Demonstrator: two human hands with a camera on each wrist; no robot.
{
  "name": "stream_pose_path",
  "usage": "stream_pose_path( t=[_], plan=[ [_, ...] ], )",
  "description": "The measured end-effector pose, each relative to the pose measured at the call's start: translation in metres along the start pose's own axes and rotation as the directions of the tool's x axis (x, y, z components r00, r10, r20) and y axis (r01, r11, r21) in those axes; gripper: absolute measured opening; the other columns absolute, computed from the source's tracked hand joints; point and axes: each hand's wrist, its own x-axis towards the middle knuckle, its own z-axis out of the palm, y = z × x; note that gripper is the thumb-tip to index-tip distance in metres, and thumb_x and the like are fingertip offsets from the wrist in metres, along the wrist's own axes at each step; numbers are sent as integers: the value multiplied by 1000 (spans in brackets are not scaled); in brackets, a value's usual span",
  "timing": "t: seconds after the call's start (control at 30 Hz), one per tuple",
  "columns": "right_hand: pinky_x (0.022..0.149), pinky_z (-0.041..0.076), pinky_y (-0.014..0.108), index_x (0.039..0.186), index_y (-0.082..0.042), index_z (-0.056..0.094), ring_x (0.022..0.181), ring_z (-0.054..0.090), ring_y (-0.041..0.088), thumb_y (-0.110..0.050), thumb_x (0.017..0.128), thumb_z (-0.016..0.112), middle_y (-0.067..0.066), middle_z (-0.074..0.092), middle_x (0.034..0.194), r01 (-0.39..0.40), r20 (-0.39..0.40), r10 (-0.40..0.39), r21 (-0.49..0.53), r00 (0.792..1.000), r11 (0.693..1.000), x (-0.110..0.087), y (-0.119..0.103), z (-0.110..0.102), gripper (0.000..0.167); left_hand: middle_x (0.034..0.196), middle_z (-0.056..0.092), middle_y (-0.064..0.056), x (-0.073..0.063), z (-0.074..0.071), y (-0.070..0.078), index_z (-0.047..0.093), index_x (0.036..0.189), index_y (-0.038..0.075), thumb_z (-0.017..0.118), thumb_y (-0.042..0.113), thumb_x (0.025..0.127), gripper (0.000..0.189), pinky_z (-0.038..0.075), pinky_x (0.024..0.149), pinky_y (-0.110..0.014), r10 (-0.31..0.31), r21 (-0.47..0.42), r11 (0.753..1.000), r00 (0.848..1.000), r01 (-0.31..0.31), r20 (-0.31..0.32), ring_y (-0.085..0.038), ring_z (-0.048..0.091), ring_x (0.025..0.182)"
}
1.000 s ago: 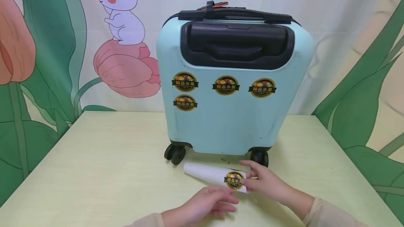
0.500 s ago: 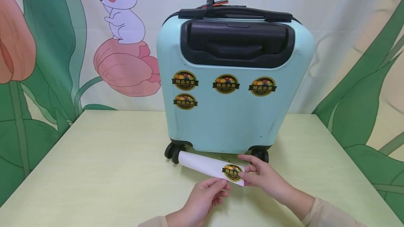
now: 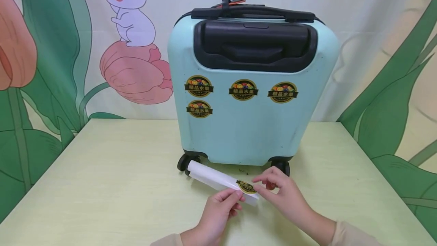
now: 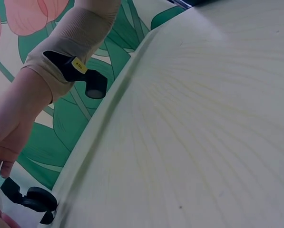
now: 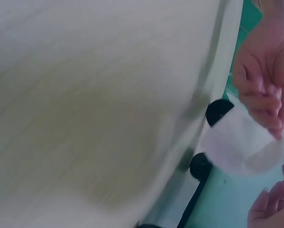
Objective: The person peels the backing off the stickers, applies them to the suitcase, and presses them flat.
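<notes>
My left hand (image 3: 218,213) pinches the near edge of a white strip of sticker paper (image 3: 209,174) between thumb and index finger. The strip is curled and slants up left toward the suitcase's wheel. One round black-and-gold fruit sticker (image 3: 246,187) shows at its right end, bent over the curve. My right hand (image 3: 285,194) is at that end, thumb and index finger apart right by the sticker's edge. In the right wrist view, the left hand (image 5: 265,76) grips the translucent paper (image 5: 241,142), and the right hand's fingers (image 5: 275,202) are loosely bent below it.
A light-blue suitcase (image 3: 239,132) with a black handle stands upright behind the hands. On its front are several matching stickers (image 3: 243,89), three in a row and another below the left one. The pale table (image 3: 119,177) reaches back to a printed curtain (image 3: 136,79).
The left hand has come up to the strip and now pinches it. The strip has been raised and bent at the sticker. The right hand's fingers have moved slightly left and off the paper's end.
</notes>
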Motion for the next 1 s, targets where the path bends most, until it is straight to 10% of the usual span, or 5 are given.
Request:
stream_pose_path(
  t=[0.37,1.0],
  plan=[
    [59,44,21,84,-19,73,69,50,6,-5,71,79,-11,56,80,241,-60,-244,-60,968,969,-1,-6,15,19,72,64,5,1,5,0,68,93,-6,62,16,90,23,41,63,-22,39,-9,999,999,-39,-8,-8,53,68],
    [62,44,22,85,-14,75,68,51,9,-15,77,76,-8,61,78,-18,-17,20,96,1000,995,2,-11,13,8,83,68,-1,-1,8,3,67,96,-6,62,15,89,23,42,67,-23,80,33,996,995,-77,-67,-9,54,78]
  ],
)
